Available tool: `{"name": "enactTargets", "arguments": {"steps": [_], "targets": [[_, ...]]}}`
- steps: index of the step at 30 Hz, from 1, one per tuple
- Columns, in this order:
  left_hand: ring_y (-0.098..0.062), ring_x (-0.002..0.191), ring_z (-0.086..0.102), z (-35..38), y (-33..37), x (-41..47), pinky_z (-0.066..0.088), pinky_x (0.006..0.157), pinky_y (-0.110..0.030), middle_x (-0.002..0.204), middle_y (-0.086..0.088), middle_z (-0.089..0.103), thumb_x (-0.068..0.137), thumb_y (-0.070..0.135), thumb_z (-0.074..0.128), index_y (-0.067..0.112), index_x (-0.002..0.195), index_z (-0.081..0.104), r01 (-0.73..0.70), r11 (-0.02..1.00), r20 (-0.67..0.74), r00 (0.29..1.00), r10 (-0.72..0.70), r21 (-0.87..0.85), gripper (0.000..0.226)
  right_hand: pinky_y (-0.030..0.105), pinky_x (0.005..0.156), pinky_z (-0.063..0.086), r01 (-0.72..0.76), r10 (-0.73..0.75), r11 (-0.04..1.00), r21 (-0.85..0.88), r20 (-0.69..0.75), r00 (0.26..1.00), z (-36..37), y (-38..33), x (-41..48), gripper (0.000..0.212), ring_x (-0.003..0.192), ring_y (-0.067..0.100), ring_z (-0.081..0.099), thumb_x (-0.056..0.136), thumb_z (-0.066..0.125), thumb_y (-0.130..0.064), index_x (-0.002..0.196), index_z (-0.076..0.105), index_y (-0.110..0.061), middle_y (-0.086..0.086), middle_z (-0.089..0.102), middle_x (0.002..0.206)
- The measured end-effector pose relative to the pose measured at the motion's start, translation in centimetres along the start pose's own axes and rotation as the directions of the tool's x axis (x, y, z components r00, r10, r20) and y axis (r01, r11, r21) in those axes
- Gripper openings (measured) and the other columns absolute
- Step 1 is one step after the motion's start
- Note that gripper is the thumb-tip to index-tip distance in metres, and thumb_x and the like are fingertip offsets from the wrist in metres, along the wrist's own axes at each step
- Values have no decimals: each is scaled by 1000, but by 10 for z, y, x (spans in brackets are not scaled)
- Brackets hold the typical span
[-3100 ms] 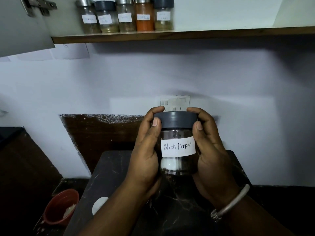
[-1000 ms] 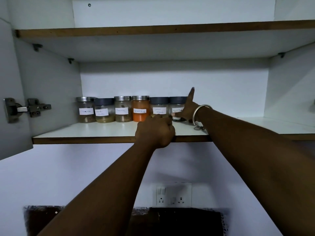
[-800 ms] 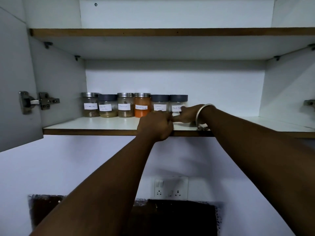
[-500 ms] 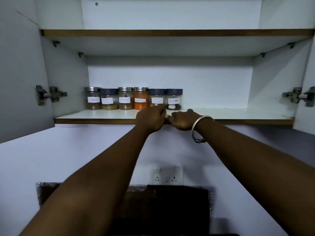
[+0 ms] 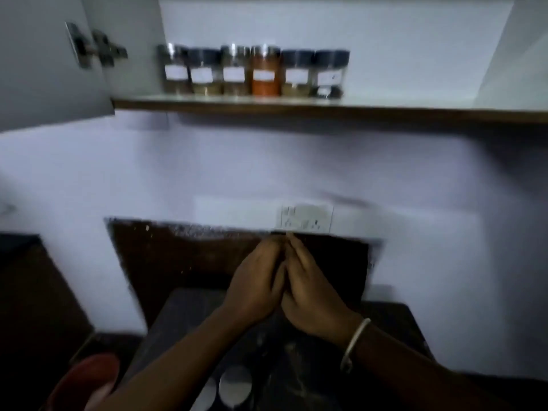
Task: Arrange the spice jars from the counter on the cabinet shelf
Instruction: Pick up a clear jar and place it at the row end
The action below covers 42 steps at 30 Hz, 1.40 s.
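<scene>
**Fig. – head view, blurred.** Six jars (image 5: pixel 253 73) stood upright in one row on the shelf (image 5: pixel 385 112), touching or nearly so. The row's long axis ran L–R along the shelf, near its L end. Bare shelf lay to the R of the last jar (image 5: pixel 330 73).

L hand (image 5: pixel 255 284) and R hand (image 5: pixel 311 295) were low over the counter (image 5: pixel 184 315), pressed side to side, fingers fairly straight and pointing away from the body. Both looked slack and unclenched, w/ nothing held, as far as blur allowed. The row lay well above the hands and slightly to their L, well apart. The free shelf end lay up and to the R, so the R hand was nearer to it.

No jar could be made out on the counter. Two pale round patches (image 5: pixel 234 387) near the bottom edge could not be identified. Judged: placing was probably done, or nearly.

Materials: jars were clear cylinders w/ white labels (text unreadable). Some lids were shiny metal, others dark matte. One jar (image 5: pixel 266 73) held orange powder; the rest held dull brown or dark fill. The shelf was white w/ a brown edge. The counter was dark, veined stone.

Also seen: door hinge (image 5: pixel 95 50), wall socket (image 5: pixel 305 219), metal bangle (image 5: pixel 354 342) on the R wrist, red bowl (image 5: pixel 86 378) at lower L.
</scene>
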State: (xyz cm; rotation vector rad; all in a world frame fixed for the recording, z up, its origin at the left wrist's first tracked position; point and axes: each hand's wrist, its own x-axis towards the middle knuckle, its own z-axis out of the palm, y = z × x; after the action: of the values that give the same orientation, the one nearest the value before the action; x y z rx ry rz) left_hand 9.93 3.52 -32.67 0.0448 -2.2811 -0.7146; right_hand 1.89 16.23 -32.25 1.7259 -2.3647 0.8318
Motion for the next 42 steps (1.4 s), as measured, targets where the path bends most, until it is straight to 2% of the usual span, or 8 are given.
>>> {"name": "enactTargets", "arguments": {"steps": [8,15,19,22,28,33,37,42], "targets": [[-17,101,69,14,-80,-143,54,84,-35,113,-3,72,97,0,61,12,118,67,422,905,40,905,-425,60,25,46,108,43,-192,152,972,132,261,953,150,25,-41,62,132,31,50,92,67,-35,144,48,-8,13,52,142],[18,100,60,0,-78,-193,42,86,-2,103,30,66,86,26,43,38,107,62,619,785,-26,786,-618,31,30,52,124,22,-289,244,956,-49,679,692,237,16,-60,112,155,38,6,78,76,-56,162,6,-30,14,-1,170],[12,97,60,1,-94,-219,40,87,-5,113,14,69,91,-5,52,25,114,68,689,720,-63,725,-686,83,41,42,117,35,-250,246,966,-69,554,795,250,9,-77,86,145,33,35,88,71,-40,157,25,-17,10,28,160],[21,99,58,2,-94,-230,40,79,-1,105,30,63,95,-2,55,42,109,60,710,700,-53,704,-709,72,47,43,112,41,-232,249,968,-99,523,815,245,13,-90,85,139,31,42,87,71,-41,156,26,-19,7,33,155],[12,105,61,21,-81,-231,47,88,-7,102,27,69,93,-8,55,39,101,67,665,747,117,742,-660,-10,50,38,100,50,-255,262,962,-98,596,759,213,31,-124,88,125,27,55,65,82,-48,139,39,-29,0,50,139],[3,101,69,35,-56,-211,49,86,-12,105,20,74,102,12,60,33,108,70,655,729,327,746,-580,-199,24,33,84,56,-577,394,813,80,655,645,150,40,-108,74,97,11,67,53,71,-67,119,58,-37,-11,68,112],[-2,115,66,37,-15,-172,53,91,-19,125,18,67,100,55,51,38,137,57,656,618,379,755,-535,-434,41,36,74,60,-647,488,715,264,474,733,85,26,-75,54,78,13,69,58,63,-75,87,67,-30,-5,70,84],[-5,120,65,14,43,-105,52,91,-17,131,14,67,107,46,41,39,140,53,508,607,233,848,-475,-611,37,30,59,51,-468,478,732,495,115,871,1,-6,-59,59,64,1,63,68,59,-83,83,70,-27,-10,68,71]]}}
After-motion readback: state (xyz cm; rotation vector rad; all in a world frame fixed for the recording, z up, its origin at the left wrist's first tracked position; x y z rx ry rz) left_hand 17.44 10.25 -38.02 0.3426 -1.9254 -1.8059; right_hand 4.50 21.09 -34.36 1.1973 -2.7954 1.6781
